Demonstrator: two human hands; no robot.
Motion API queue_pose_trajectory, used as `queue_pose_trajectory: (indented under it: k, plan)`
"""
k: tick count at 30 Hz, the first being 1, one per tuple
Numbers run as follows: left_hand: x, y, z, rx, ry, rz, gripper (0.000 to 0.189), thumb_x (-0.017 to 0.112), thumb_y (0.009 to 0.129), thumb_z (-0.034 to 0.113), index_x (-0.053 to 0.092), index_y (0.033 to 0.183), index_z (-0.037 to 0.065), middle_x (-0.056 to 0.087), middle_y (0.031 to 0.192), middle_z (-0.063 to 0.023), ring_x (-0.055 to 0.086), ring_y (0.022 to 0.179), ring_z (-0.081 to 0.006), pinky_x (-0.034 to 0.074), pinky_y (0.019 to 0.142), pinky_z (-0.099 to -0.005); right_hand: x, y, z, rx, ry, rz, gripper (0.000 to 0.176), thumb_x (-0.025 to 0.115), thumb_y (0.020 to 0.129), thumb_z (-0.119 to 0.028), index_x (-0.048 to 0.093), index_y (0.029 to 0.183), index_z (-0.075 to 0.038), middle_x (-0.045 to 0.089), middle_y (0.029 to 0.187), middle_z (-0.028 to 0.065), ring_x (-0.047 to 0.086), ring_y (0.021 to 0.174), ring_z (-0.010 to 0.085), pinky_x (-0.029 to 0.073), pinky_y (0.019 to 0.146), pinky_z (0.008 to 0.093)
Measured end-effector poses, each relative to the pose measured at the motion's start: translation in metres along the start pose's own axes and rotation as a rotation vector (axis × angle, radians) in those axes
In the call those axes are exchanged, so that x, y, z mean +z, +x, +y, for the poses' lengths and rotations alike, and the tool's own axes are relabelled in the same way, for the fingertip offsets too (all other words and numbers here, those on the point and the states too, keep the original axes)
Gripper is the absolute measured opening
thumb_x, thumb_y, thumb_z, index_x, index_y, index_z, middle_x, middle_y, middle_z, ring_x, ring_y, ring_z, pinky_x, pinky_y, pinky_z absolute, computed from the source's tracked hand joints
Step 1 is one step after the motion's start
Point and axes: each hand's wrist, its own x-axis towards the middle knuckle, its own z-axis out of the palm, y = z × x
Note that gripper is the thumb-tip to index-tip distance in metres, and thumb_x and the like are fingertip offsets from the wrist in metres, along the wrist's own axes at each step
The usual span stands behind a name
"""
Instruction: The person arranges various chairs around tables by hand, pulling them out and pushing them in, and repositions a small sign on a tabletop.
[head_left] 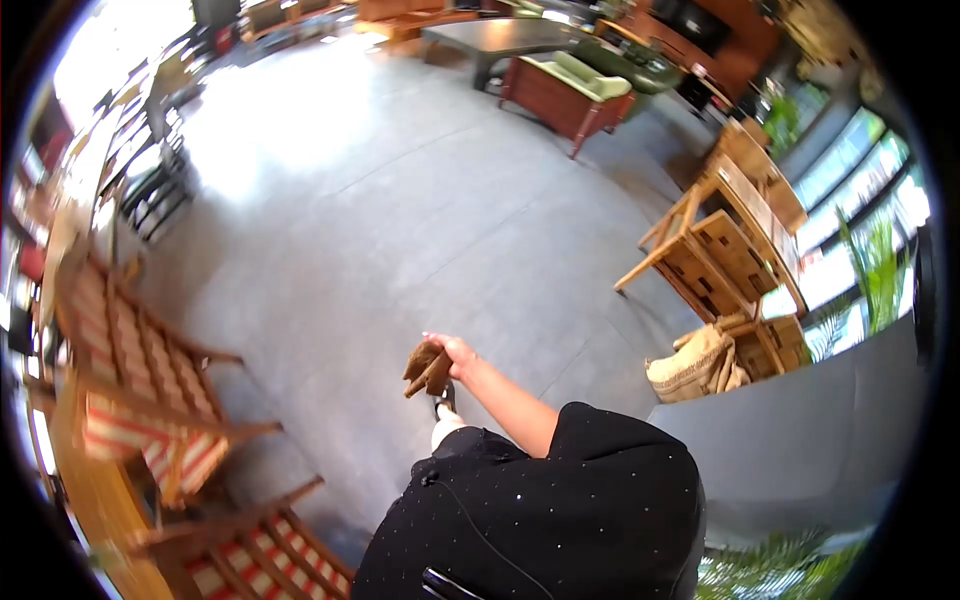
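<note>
The right hand (457,352) is closed around the top of a brown object (427,369), which hangs below and to the left of the fingers; whether it is wood or cloth cannot be told. The object is held in the air above the grey floor (400,200), over a foot (445,402). The bare forearm reaches forward from a black sleeve, wrist bent down. Striped wooden chairs (140,370) stand at the floor's left edge.
</note>
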Motion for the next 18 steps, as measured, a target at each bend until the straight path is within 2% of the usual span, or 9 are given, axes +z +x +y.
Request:
queue_pose_trajectory:
  k: [4,6,7,9,10,11,14,16,18]
  plan:
    - [0.133,0.064,0.071,0.065,-0.102,-0.178,0.025,0.056,0.082,0.009,0.055,0.107,0.003,0.058,0.086,-0.0117,0.053,0.078,-0.0179,0.043,0.070,-0.0307,-0.056,0.028,-0.087,-0.003,0.155,0.063,0.032,0.063,0.080,-0.031,0.057,0.089,-0.001,0.062,0.085,0.0114,0.060,0.083,0.0236,0.049,0.075,0.0389]
    - [0.193,0.090,0.107,0.102,-0.161,-0.285,0.024,0.054,0.084,0.010,0.056,0.106,0.004,0.059,0.082,-0.0109,0.054,0.073,-0.0169,0.045,0.066,-0.0294,-0.080,0.025,-0.133,-0.168,0.065,-0.019,0.029,0.065,0.078,-0.029,0.058,0.089,-0.003,0.062,0.089,0.0092,0.059,0.083,0.0196,0.049,0.074,0.0360]
    - [0.223,0.100,0.124,0.116,-0.202,-0.346,0.023,0.054,0.085,0.011,0.056,0.106,0.004,0.059,0.080,-0.0105,0.055,0.070,-0.0164,0.045,0.064,-0.0287,-0.100,0.033,-0.153,-0.326,-0.013,0.072,0.033,0.070,0.074,-0.023,0.054,0.097,-0.005,0.061,0.091,0.0067,0.058,0.085,0.0167,0.049,0.074,0.0336]
    - [0.279,0.118,0.150,0.130,-0.243,-0.534,0.022,0.052,0.086,0.012,0.057,0.106,0.005,0.060,0.075,-0.0096,0.055,0.065,-0.0153,0.047,0.060,-0.0274,-0.113,0.018,-0.200,-0.316,0.005,0.233,0.050,0.074,0.068,-0.012,0.045,0.108,-0.006,0.059,0.089,0.0054,0.057,0.087,0.0169,0.048,0.074,0.0332]
    - [0.308,0.126,0.160,0.062,-0.184,-0.709,0.022,0.056,0.084,0.007,0.055,0.104,-0.003,0.061,0.094,-0.0134,0.057,0.087,-0.0201,0.045,0.079,-0.0300,-0.123,0.011,-0.219,-0.322,0.032,0.269,0.055,0.074,0.066,-0.009,0.043,0.111,-0.006,0.059,0.088,0.0053,0.057,0.087,0.0175,0.049,0.074,0.0337]
    - [0.342,0.135,0.161,0.218,-0.066,-0.821,0.022,0.056,0.085,0.009,0.056,0.103,-0.003,0.061,0.091,-0.0121,0.057,0.082,-0.0183,0.046,0.075,-0.0291,-0.134,0.004,-0.236,-0.349,0.081,0.296,0.051,0.072,0.068,-0.007,0.044,0.110,-0.005,0.058,0.088,0.0058,0.057,0.085,0.0187,0.049,0.073,0.0349]
    - [0.421,0.151,0.194,0.261,-0.138,-1.042,0.021,0.057,0.083,0.010,0.058,0.101,0.000,0.062,0.085,-0.0125,0.058,0.077,-0.0193,0.047,0.071,-0.0303,-0.191,0.013,-0.254,-0.411,0.204,0.376,0.019,0.064,0.074,-0.016,0.055,0.087,-0.006,0.060,0.082,0.0080,0.059,0.079,0.0197,0.049,0.074,0.0359]
    - [0.467,0.168,0.223,0.437,-0.021,-1.129,0.021,0.059,0.082,0.013,0.059,0.100,0.002,0.062,0.083,-0.0142,0.059,0.073,-0.0228,0.047,0.068,-0.0323,-0.222,0.016,-0.255,-0.356,0.426,0.468,0.014,0.062,0.076,-0.020,0.056,0.078,-0.007,0.061,0.080,0.0089,0.059,0.076,0.0206,0.049,0.073,0.0379]
    - [0.525,0.185,0.235,0.527,-0.046,-1.182,0.022,0.060,0.082,0.017,0.060,0.100,0.005,0.062,0.082,-0.0152,0.060,0.075,-0.0262,0.047,0.069,-0.0347,-0.258,0.020,-0.245,-0.418,0.584,0.511,0.014,0.061,0.075,-0.019,0.057,0.080,-0.007,0.061,0.080,0.0091,0.059,0.079,0.0207,0.049,0.077,0.0381]
